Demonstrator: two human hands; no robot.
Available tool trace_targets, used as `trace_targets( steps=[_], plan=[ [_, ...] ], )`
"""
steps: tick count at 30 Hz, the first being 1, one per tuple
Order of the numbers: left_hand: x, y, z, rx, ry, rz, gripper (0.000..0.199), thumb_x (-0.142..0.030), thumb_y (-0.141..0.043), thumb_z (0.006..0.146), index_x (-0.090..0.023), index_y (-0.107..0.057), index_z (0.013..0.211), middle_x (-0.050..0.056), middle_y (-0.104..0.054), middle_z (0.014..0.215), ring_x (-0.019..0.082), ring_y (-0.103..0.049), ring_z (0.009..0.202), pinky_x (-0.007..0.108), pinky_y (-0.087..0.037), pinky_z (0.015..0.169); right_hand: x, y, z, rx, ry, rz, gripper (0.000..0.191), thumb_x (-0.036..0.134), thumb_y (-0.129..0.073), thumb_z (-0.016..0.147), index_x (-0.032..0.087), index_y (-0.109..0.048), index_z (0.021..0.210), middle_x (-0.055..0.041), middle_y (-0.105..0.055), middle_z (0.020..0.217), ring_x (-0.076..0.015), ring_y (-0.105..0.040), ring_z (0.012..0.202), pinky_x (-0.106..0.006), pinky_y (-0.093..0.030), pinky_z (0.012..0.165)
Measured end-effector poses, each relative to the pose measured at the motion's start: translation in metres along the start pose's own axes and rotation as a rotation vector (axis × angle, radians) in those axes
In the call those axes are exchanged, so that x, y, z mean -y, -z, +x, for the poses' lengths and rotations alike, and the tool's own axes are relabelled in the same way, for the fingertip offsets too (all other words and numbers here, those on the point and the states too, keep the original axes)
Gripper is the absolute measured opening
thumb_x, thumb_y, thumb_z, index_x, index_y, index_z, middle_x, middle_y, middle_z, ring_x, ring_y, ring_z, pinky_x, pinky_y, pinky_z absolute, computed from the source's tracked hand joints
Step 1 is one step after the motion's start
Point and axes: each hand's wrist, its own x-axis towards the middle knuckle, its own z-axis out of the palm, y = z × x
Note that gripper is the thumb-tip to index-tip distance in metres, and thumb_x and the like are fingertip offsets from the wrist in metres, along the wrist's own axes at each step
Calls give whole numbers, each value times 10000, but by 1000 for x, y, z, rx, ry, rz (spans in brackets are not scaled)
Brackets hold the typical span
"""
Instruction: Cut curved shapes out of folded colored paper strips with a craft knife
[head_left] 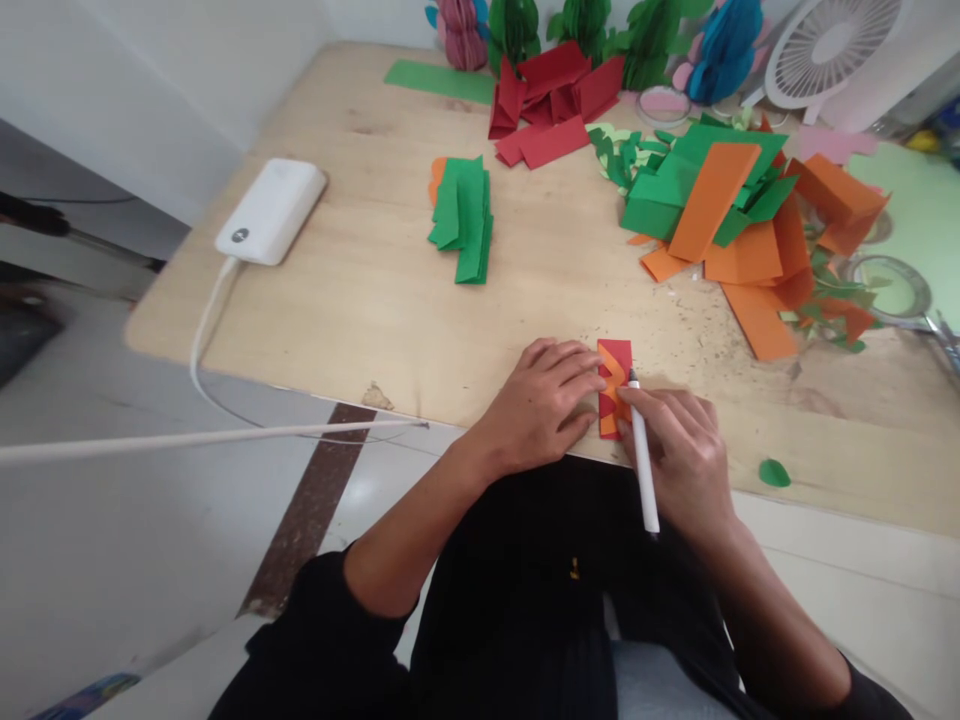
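Observation:
A strip of red paper (pixel 622 352) lies at the table's front edge, with a wavy-edged orange paper cutout (pixel 615 375) on top of it. My left hand (pixel 545 403) rests flat at the strip's left side, fingers stretched out and their tips pressing the cutout's edge. A white pen (pixel 642 455) is pinched in my right hand (pixel 681 452), its dark tip touching or just above the right edge of the red strip. My right fingertips also sit close against the cutout.
Folded green papers (pixel 466 220) lie ahead, a white power bank (pixel 271 211) with a cable at left. Red papers (pixel 551 95), a green and orange paper pile (pixel 739 215), a tape roll (pixel 891 288) and a white fan (pixel 832 45) stand farther back. A green scrap (pixel 774 473) is at right.

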Motion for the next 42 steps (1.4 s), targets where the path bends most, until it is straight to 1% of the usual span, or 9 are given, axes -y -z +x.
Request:
trace_targets(
  steps=[4, 7, 10, 16, 23, 29, 35, 39, 42],
  plan=[
    [-1, -1, 0, -13, 1, -4, 264, -301, -542, 900, -186, -647, 1114, 91, -592, 1366, 262, -462, 1331, 464, -293, 1148, 1, -1, 0, -3, 13, -30, 344, 139, -564, 899, 228, -598, 1229, -62, -729, 975, -227, -630, 908, -354, -409, 787],
    [-1, -2, 0, -25, -4, 1, 284, -330, -583, 884, -171, -651, 1109, 102, -600, 1355, 270, -467, 1321, 462, -296, 1145, 2, -1, 0, -3, 28, -57, 310, 135, -560, 903, 216, -603, 1199, -65, -726, 979, -222, -624, 906, -344, -398, 780],
    [0, -3, 0, -25, -3, 9, 298, -332, -617, 866, -178, -649, 1119, 95, -598, 1361, 268, -466, 1324, 459, -292, 1149, 2, -1, 0, 4, 38, -77, 317, 134, -551, 905, 213, -602, 1207, -66, -723, 981, -223, -622, 906, -346, -393, 783],
    [1, -3, 0, -3, 19, 2, 292, -327, -616, 865, -209, -647, 1130, 78, -587, 1384, 269, -467, 1334, 468, -287, 1152, 1, -1, -1, -1, 43, -89, 339, 125, -542, 900, 219, -597, 1221, -65, -722, 986, -224, -618, 894, -347, -391, 785],
    [2, -3, 0, -16, 2, -2, 294, -328, -612, 874, -183, -647, 1128, 93, -593, 1372, 264, -464, 1332, 457, -283, 1155, 3, -1, 0, 2, 27, -90, 329, 130, -549, 905, 216, -588, 1221, -68, -717, 974, -228, -621, 896, -351, -398, 797],
    [0, -3, 0, -26, 1, -17, 285, -335, -607, 876, -185, -646, 1116, 88, -597, 1361, 262, -466, 1329, 448, -294, 1147, 3, -2, 0, -8, 44, -94, 339, 148, -549, 907, 218, -587, 1236, -68, -715, 969, -225, -616, 879, -350, -388, 779],
    [0, -5, 1, -45, 1, 6, 282, -343, -636, 876, -174, -646, 1101, 97, -601, 1352, 267, -464, 1321, 452, -301, 1139, 2, -3, 0, -6, 40, -91, 309, 147, -544, 908, 219, -602, 1203, -65, -714, 967, -219, -609, 877, -348, -389, 786],
    [1, -6, 0, -49, -4, 23, 276, -335, -647, 874, -175, -645, 1099, 90, -604, 1351, 265, -469, 1316, 451, -301, 1139, 4, 1, 0, -1, -22, -17, 302, 190, -561, 911, 220, -615, 1207, -66, -718, 953, -229, -634, 881, -372, -427, 806],
    [2, -7, 0, -60, -14, 37, 252, -343, -635, 885, -183, -652, 1079, 86, -618, 1334, 267, -483, 1302, 455, -301, 1138, 9, 7, 0, -73, -129, 88, 233, 224, -574, 915, 223, -640, 1139, -48, -726, 913, -209, -659, 841, -360, -468, 806]
  ],
)
